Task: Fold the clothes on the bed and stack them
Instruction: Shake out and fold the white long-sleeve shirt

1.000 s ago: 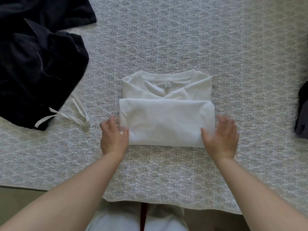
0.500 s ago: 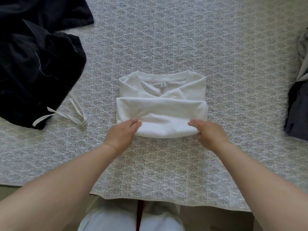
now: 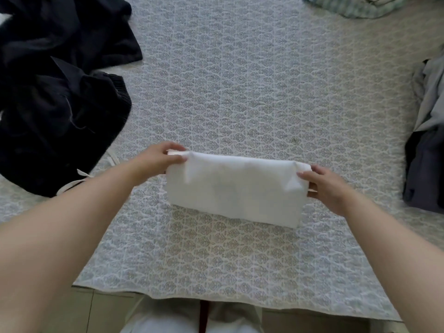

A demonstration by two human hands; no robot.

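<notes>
Both hands, left hand [image 3: 156, 159] and right hand [image 3: 329, 186], grasped the folded white shirt [image 3: 235, 186] by its ends, long axis left-right, above the bed [image 3: 240, 92].

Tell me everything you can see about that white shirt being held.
The white shirt is folded into a compact, slightly tilted rectangle of plain, soft-looking fabric. No collar or label shows. The left hand grips its upper left corner, the right hand its right end, holding it over the patterned bedspread.

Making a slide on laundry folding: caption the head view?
Both hands, left and right, grip the ends of a folded white T-shirt above the patterned bedspread, dark clothes heaped alongside.
</notes>
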